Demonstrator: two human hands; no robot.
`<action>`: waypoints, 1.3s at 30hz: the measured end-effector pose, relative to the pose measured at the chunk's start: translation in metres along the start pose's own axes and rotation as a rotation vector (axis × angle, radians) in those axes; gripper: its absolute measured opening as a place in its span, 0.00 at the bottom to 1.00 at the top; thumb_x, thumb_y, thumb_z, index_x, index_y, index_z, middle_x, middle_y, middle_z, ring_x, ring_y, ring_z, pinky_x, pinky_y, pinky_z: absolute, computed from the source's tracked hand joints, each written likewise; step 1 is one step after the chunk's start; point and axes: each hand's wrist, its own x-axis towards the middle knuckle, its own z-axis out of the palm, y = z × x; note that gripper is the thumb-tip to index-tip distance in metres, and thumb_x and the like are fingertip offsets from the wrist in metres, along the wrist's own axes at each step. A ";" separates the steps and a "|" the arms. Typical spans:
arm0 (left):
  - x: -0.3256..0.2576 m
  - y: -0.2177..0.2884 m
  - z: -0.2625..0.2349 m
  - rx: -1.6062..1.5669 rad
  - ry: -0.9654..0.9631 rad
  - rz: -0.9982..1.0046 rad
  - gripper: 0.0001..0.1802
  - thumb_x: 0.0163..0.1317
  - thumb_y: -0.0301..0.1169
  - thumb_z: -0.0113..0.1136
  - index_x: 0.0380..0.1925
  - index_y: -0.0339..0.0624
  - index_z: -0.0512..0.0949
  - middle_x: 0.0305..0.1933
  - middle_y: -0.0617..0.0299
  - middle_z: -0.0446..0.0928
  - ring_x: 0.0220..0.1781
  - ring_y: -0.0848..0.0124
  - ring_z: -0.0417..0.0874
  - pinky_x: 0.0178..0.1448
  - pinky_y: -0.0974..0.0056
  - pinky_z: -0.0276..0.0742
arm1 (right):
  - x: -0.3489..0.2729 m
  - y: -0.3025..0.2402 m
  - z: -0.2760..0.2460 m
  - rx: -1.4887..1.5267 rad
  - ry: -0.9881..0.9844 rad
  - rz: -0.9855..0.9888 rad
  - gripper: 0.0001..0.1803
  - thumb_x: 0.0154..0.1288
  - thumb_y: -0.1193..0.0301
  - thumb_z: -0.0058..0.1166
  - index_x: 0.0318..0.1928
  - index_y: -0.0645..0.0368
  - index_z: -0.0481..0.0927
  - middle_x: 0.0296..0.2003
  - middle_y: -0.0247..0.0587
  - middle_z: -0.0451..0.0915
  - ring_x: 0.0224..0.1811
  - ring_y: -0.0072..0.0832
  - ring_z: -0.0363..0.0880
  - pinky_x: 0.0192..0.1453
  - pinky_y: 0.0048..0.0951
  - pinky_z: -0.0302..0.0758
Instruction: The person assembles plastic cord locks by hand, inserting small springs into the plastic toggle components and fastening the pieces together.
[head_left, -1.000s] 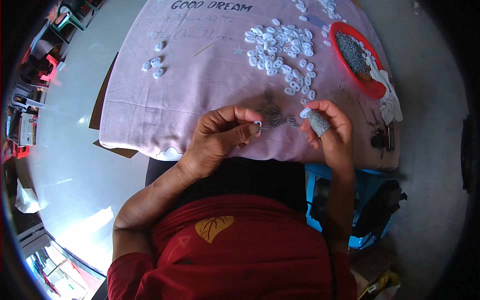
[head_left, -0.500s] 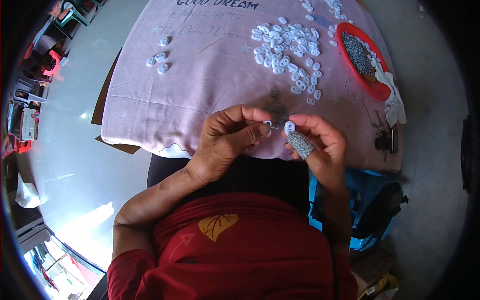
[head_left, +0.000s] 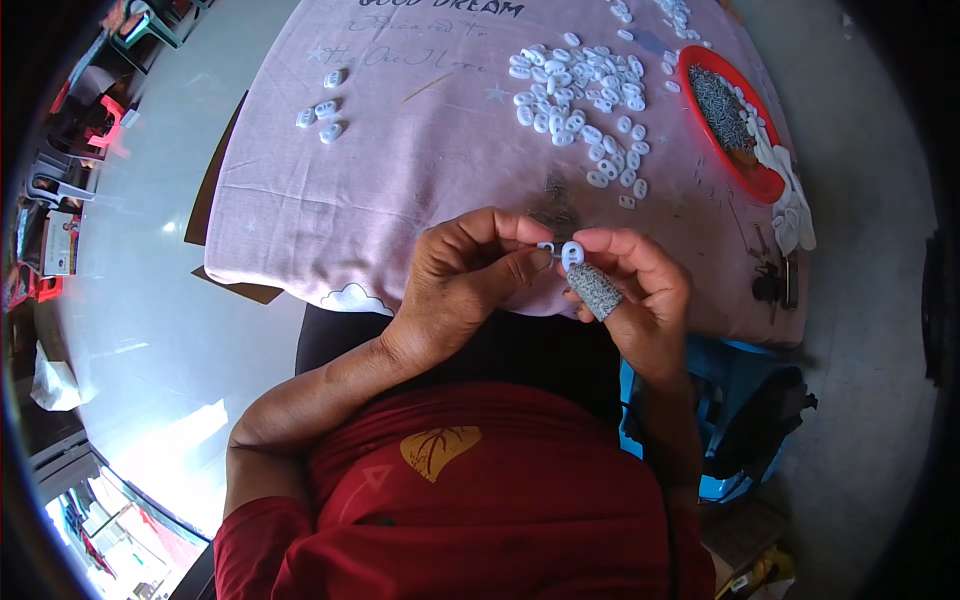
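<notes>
White piece (head_left: 571, 252) half-hidden between hands (head_left: 470, 275)

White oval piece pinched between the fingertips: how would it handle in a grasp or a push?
The white oval piece looks like small moulded plastic, so probably rigid and light. Loose ones in the pile lie flat on the pink cloth, so likely slides, not rolls. Both hands pinch it, so easily dropped.

**What the person wears**

A red short-sleeved shirt (head_left: 470, 500) bears a yellow leaf-shaped emblem (head_left: 438, 450) on the chest; both forearms are bare; a speckled grey finger cot (head_left: 594, 290) sheathes one finger of the right hand (head_left: 640, 295); dark trousers below.
</notes>
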 end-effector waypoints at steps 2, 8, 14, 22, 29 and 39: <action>0.000 -0.001 0.000 -0.020 -0.003 0.009 0.08 0.67 0.21 0.58 0.44 0.37 0.80 0.37 0.68 0.81 0.34 0.87 0.74 0.37 0.78 0.69 | 0.000 0.000 0.000 -0.007 -0.004 0.001 0.18 0.62 0.88 0.51 0.53 0.68 0.76 0.40 0.41 0.82 0.37 0.20 0.81 0.37 0.20 0.77; -0.001 -0.003 -0.001 -0.031 -0.005 0.019 0.07 0.66 0.21 0.59 0.43 0.36 0.81 0.39 0.67 0.82 0.38 0.85 0.77 0.42 0.78 0.73 | 0.001 0.002 0.001 -0.013 -0.036 -0.037 0.19 0.60 0.88 0.52 0.53 0.69 0.76 0.42 0.42 0.81 0.42 0.22 0.81 0.46 0.23 0.79; -0.003 -0.003 0.001 0.061 0.033 0.052 0.08 0.66 0.26 0.62 0.44 0.42 0.82 0.37 0.70 0.81 0.34 0.86 0.76 0.40 0.79 0.73 | 0.004 0.005 0.003 -0.024 -0.028 -0.081 0.18 0.59 0.89 0.52 0.51 0.69 0.77 0.44 0.41 0.81 0.48 0.23 0.80 0.53 0.24 0.77; -0.001 -0.001 -0.007 -0.018 -0.019 -0.102 0.09 0.68 0.28 0.59 0.46 0.39 0.80 0.36 0.65 0.83 0.33 0.83 0.79 0.36 0.77 0.74 | 0.004 0.005 0.005 0.005 -0.032 -0.139 0.18 0.59 0.90 0.49 0.51 0.72 0.75 0.43 0.45 0.80 0.48 0.29 0.82 0.54 0.27 0.78; -0.003 -0.002 -0.004 -0.019 -0.003 -0.090 0.07 0.68 0.29 0.59 0.41 0.39 0.81 0.34 0.66 0.83 0.32 0.84 0.78 0.34 0.77 0.72 | 0.003 0.008 0.008 0.052 -0.055 -0.123 0.18 0.58 0.91 0.48 0.50 0.72 0.74 0.43 0.47 0.80 0.48 0.32 0.83 0.55 0.29 0.79; -0.007 -0.001 0.002 -0.020 0.068 -0.071 0.06 0.67 0.29 0.61 0.38 0.40 0.82 0.32 0.68 0.82 0.30 0.85 0.77 0.32 0.78 0.70 | 0.003 0.003 0.009 0.046 -0.033 -0.106 0.18 0.56 0.93 0.47 0.48 0.73 0.76 0.41 0.47 0.81 0.46 0.31 0.84 0.53 0.29 0.80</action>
